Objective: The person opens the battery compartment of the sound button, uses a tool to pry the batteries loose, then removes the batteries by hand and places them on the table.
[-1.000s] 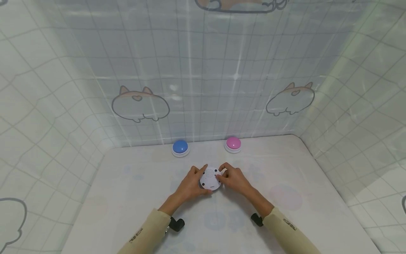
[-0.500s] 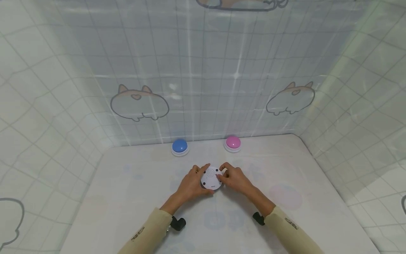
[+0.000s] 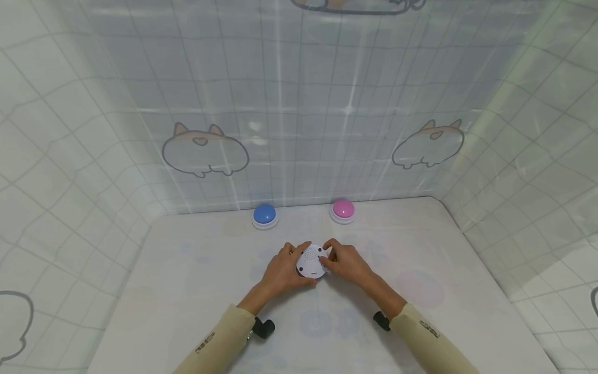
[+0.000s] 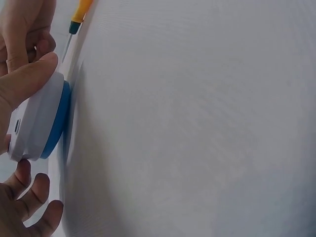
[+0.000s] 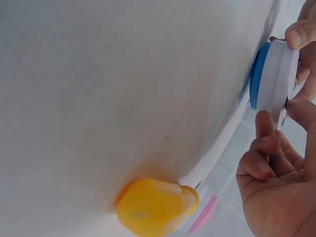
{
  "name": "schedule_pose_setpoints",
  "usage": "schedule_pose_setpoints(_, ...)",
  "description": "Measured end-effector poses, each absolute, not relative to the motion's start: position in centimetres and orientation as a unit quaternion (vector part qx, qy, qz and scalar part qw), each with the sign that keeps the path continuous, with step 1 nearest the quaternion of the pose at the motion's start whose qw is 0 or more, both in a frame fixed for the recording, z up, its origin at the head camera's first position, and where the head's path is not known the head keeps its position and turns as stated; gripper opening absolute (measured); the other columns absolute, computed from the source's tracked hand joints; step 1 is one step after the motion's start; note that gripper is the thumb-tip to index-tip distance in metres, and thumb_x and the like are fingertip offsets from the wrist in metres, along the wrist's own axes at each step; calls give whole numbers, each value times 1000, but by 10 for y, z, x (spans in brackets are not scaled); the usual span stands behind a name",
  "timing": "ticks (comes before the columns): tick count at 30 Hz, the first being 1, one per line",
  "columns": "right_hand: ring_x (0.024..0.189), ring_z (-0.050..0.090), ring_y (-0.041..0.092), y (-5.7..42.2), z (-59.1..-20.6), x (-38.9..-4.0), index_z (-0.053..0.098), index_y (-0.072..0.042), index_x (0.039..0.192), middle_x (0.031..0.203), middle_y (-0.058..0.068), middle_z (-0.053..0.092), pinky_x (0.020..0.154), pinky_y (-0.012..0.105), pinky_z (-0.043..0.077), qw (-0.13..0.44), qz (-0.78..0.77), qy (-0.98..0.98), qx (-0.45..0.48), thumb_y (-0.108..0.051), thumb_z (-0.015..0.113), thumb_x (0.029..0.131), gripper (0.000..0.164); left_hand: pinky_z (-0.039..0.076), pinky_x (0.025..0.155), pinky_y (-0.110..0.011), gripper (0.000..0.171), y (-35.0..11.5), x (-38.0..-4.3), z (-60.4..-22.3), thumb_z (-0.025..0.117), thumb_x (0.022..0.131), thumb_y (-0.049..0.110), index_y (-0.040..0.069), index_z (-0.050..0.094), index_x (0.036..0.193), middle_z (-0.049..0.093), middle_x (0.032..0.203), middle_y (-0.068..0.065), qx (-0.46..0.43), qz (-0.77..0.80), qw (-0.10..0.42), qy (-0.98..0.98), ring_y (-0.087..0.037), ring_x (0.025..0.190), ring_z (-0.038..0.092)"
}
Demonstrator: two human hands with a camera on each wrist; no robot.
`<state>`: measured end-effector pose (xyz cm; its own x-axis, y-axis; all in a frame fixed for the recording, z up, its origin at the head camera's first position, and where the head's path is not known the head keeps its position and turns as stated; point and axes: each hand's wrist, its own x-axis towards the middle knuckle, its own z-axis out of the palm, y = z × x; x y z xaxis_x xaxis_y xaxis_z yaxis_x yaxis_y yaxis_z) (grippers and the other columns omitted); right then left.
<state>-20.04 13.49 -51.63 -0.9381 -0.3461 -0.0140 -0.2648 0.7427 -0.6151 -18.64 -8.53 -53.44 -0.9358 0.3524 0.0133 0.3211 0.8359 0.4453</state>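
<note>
Partly curled, left hand (image 3: 283,271), gripping upturned button (image 3: 310,264)

Is a white, faintly blotched surface (image 3: 402,234). Carries, near the far edge, a blue-domed, white-based round button (image 3: 264,214) and, right of it, a matching pink-domed button (image 3: 343,210); nearer, a round white disc (image 3: 310,264), blue underside down, contact unclear; plus a blurred yellow object (image 5: 153,210).

Two sleeved forearms (image 3: 221,337) angle inward from below. The left hand (image 3: 283,270) grips with thumb (image 4: 30,79) and fingers (image 4: 37,190) spread wide apart; the right hand (image 3: 347,264), facing it, pinches between thumb and bent fingers.
</note>
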Motion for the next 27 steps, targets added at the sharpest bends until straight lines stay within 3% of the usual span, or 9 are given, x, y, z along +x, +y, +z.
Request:
schedule_pose_setpoints(10,69,51,7,133,-508,-193,64,-18,119,82,-9,58,60,24,45,-2,-226,949,-221,-35,75,91,34,36,68,-30,104,-85,-188,-536,86,67,64,31,40,154,44,99,-1,184,229,26,956,-14,78,42)
schedule_pose_setpoints(15,77,56,5,133,-506,-185,67,-17,117,93,-6,62,69,24,51,-75,-136,936,-315,-36,76,90,35,37,68,-30,104,-86,-188,-537,86,66,64,31,40,154,45,99,-1,189,227,20,955,-13,77,42)
schedule_pose_setpoints(19,77,59,7,133,-509,-183,70,-15,112,93,-4,63,66,23,53,-137,-89,912,-376,-38,77,89,34,37,68,-30,103,-87,-188,-537,87,67,61,30,41,153,46,100,-1,195,225,13,955,-13,76,42)
schedule_pose_setpoints(27,81,60,9,132,-511,-183,71,-15,109,92,-3,63,69,24,54,-159,-47,899,-406,-42,76,89,35,38,66,-30,102,-87,-188,-535,88,67,57,28,42,153,48,99,-3,198,231,15,953,-13,77,44)
